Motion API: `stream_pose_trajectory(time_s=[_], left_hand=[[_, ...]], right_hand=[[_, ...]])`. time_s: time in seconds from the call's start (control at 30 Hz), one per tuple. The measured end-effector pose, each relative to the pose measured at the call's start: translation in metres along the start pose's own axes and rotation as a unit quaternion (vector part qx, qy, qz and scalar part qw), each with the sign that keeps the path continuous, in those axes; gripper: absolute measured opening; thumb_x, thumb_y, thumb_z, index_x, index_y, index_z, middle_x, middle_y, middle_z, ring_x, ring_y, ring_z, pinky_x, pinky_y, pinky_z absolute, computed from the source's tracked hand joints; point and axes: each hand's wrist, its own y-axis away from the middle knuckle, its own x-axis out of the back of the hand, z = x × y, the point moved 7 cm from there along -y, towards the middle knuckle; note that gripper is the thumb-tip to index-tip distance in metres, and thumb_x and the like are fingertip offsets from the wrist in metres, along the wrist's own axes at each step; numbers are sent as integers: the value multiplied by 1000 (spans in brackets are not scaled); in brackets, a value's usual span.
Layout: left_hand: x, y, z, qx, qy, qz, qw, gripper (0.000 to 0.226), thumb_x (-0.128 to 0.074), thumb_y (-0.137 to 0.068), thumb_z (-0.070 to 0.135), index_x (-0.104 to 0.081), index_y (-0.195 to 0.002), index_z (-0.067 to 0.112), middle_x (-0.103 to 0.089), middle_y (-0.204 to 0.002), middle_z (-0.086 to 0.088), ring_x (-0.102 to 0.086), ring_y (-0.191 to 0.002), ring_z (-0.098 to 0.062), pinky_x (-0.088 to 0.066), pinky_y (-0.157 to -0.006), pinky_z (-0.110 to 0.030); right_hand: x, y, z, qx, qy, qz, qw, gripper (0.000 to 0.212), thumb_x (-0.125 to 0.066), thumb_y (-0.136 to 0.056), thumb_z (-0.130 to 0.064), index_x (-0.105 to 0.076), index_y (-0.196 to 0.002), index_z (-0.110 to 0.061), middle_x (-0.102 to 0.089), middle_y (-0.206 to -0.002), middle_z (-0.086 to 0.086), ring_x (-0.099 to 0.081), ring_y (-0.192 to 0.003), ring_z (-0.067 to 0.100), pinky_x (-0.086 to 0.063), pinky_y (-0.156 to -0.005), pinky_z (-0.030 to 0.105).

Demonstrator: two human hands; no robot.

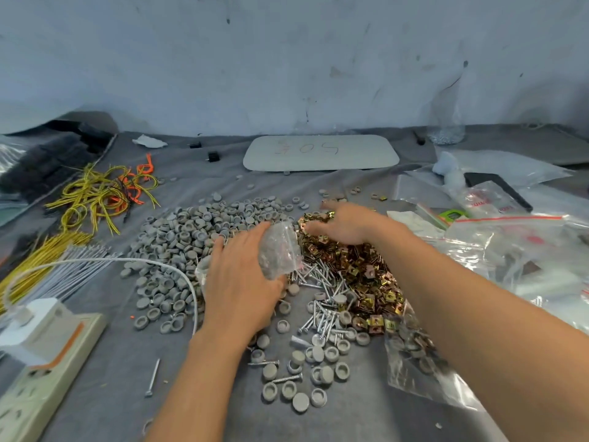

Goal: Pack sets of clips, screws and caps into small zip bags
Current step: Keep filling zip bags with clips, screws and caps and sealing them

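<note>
1. Your left hand (pixel 242 282) grips a small clear zip bag (pixel 279 250), fingers curled round it, just above the screws (pixel 322 282).
2. Your right hand (pixel 344 224) lies palm-down on the brass clips (pixel 357 269); whether it pinches one, you cannot tell.
3. Grey caps (pixel 191 231) lie heaped left of the bag on the bench (pixel 111 378).

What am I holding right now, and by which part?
The left hand grips a small clear zip bag along its left side. The right hand is on the gold clips; whether it holds any cannot be told.
</note>
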Motion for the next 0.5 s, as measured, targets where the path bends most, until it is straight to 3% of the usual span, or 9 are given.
stream_pose_trajectory(time_s=[0.07, 0.17, 0.27, 0.37, 0.5], left_hand=[[-5, 0, -8, 27, 3, 16, 1000, 93, -83, -79, 43, -33, -156, 32, -52, -149, 8, -44, -141, -14, 1, -126, -35], [-5, 2, -18, 63, -10, 38, 997, 92, -86, -78, 43, -38, -155, 29, -55, -147, 2, -42, -141, -21, -4, -122, -35], [-5, 4, -22, 83, -4, 41, 996, 90, -86, -78, 41, -39, -154, 28, -57, -145, -1, -41, -141, -25, -8, -121, -37], [-4, 4, -25, 83, -7, 41, 996, 87, -83, -80, 42, -38, -154, 28, -58, -144, 0, -50, -136, -21, -10, -128, -39], [-5, 4, -25, 68, 0, 32, 997, 87, -82, -77, 45, -41, -152, 28, -59, -141, 3, -51, -134, -18, -9, -129, -41]], right_hand=[[-11, -8, 3, -9, 34, -26, 999, 96, -36, -89, -86, -20, -164, -30, -13, -173, 9, -16, -158, 35, -20, -125, 59], [-13, 0, 1, -12, 71, 26, 997, 78, -38, -97, -74, -30, -161, -30, -25, -169, 13, -32, -151, 38, -34, -119, 56], [-9, 23, -1, 7, 46, 103, 994, 46, -42, -104, -47, -54, -145, -28, -58, -143, 12, -60, -117, 33, -53, -96, 47], [-3, 38, 6, 13, 18, 117, 993, 28, -51, -104, -27, -68, -126, -30, -72, -109, 6, -60, -83, 24, -49, -71, 33], [12, 49, 16, -1, 36, 101, 994, 50, -57, -94, -2, -73, -116, -44, -69, -131, 6, -67, -100, 28, -55, -78, 32]])
